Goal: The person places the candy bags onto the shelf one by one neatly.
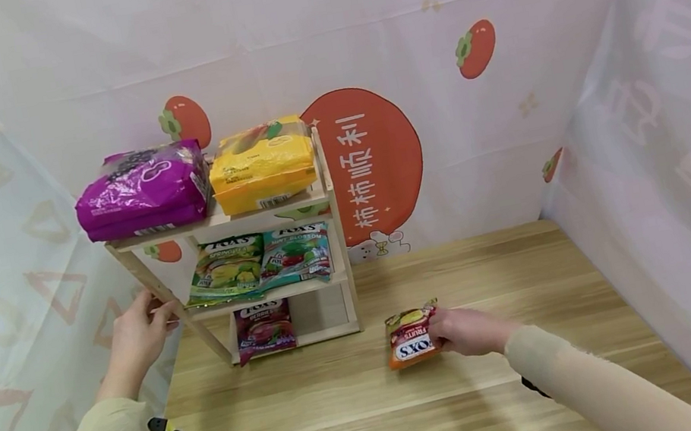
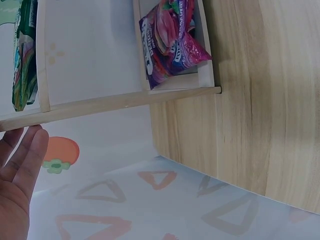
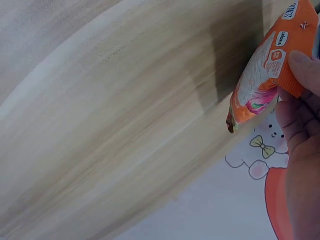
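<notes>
My right hand pinches an orange and red bag of Fox's fruits candy, thumb on one side and fingers on the other. In the right wrist view the orange back of this bag faces the camera, tilted above the tabletop. At the left, my left hand touches the side post of a small wooden shelf rack. Its fingers look fairly straight against the post in the left wrist view; the thumb is hidden there.
A purple bag and a yellow bag lie on the top shelf. The middle shelf holds a green-yellow bag and a teal mint bag. A berries bag sits at the bottom. Printed cloth walls enclose the wooden table.
</notes>
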Demonstrator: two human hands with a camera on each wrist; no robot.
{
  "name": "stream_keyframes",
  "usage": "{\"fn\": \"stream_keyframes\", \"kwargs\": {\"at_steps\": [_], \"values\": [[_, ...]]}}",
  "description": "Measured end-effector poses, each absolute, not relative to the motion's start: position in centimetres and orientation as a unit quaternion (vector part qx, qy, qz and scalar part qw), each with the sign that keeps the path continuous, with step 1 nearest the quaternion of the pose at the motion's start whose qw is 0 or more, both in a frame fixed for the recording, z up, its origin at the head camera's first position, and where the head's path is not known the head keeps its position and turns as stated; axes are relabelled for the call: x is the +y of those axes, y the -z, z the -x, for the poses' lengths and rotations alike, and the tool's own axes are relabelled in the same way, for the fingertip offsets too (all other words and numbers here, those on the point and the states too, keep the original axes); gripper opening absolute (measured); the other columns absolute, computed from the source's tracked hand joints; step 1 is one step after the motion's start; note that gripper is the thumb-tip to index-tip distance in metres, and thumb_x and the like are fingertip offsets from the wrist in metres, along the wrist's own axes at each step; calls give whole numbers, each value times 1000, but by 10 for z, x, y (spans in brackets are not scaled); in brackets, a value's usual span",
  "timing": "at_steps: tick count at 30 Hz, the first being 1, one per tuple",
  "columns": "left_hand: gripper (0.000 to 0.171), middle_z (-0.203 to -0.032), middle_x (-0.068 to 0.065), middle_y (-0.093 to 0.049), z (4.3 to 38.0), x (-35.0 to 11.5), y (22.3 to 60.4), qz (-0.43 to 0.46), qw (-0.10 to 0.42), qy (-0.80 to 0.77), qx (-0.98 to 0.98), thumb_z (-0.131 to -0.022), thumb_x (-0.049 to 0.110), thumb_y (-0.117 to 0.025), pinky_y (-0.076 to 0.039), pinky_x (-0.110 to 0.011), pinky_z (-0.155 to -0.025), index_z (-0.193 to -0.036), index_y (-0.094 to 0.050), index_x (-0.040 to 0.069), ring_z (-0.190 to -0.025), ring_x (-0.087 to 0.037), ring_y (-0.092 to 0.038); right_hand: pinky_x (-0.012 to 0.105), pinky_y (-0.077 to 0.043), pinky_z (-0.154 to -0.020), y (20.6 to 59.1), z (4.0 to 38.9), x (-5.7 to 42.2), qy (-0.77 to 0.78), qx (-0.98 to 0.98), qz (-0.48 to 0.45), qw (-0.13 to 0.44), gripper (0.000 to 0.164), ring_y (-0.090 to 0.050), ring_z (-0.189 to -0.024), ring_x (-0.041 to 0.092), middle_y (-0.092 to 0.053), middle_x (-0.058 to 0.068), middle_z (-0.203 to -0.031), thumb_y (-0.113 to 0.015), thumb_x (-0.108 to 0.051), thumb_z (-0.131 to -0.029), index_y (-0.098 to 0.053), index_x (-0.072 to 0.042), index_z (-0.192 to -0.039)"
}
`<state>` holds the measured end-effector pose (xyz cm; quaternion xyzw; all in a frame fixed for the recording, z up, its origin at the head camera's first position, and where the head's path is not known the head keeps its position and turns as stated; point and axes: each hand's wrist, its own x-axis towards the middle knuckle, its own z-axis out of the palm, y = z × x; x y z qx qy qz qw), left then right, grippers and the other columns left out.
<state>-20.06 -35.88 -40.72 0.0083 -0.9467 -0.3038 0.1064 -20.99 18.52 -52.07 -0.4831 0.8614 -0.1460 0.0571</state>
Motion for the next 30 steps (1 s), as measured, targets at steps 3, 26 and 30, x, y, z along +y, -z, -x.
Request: {"fn": "stream_keyframes", "kwargs": {"at_steps": [3,26,30], "values": [[29,-108,-31,-68,200,-358,407,-10,107,304,-947,-110,19,-46,-62,-38,-70,-123,-55,-5,-91,-39,-73,19,-49,-65,522,208,184,148,858,487,63,19,-50,-75,3,-60,-6,-80,-79,4,-83,-67,-10,-82],[30,-109,-31,-68,200,-358,407,-13,106,306,-946,-110,20,-46,-62,-39,-71,-123,-55,-5,-93,-41,-72,19,-50,-65,539,202,177,141,864,474,96,11,-49,-70,0,-64,-7,-79,-76,-2,-86,-73,-12,-84],[29,-109,-31,-68,201,-358,407,-15,106,303,-947,-110,20,-46,-62,-40,-71,-123,-55,-5,-92,-40,-72,22,-55,-71,539,204,176,120,875,464,72,10,-57,-78,5,-65,-4,-89,-77,-4,-87,-74,-10,-95]]}}
